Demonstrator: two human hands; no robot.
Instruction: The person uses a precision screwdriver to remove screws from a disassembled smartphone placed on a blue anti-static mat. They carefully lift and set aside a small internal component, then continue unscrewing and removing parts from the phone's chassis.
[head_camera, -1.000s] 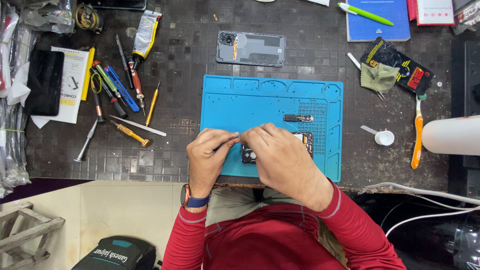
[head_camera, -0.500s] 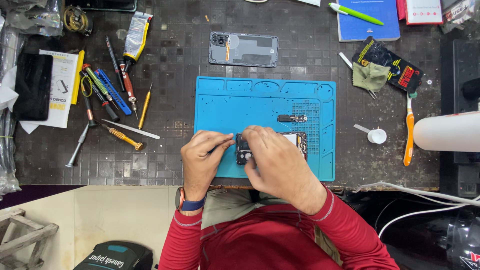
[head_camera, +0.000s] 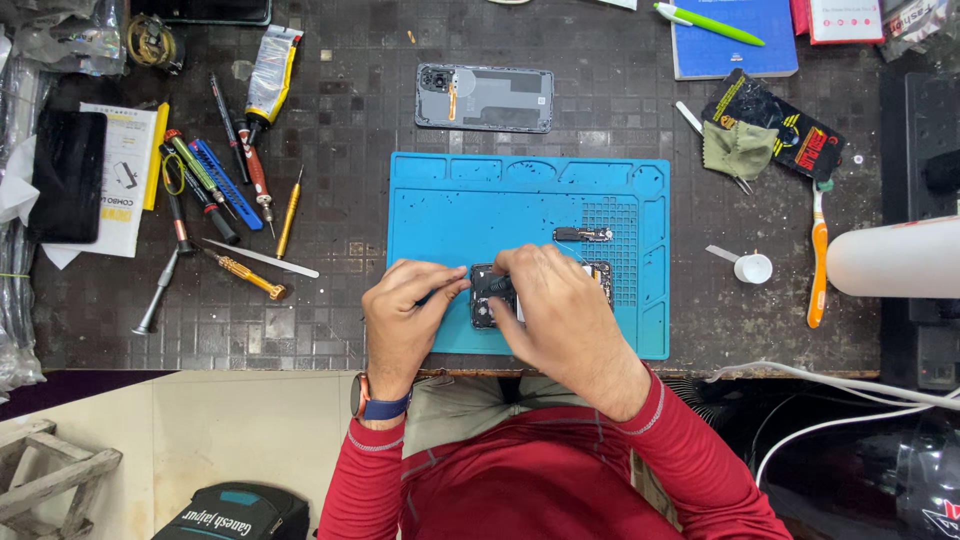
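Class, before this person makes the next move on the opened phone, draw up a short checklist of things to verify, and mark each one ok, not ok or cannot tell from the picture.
1. Opened phone lies on the blue mat, not on the bare table: ok.
2. Left hand steadies the phone at its left edge: ok.
3. Right hand is over the phone; what it grips is hidden: cannot tell.
4. Back cover is set aside above the mat, apart from the work: ok.
5. Small loose part rests on the mat's gridded area: ok.
6. Screwdrivers lie grouped to the left of the mat, none on it: ok.
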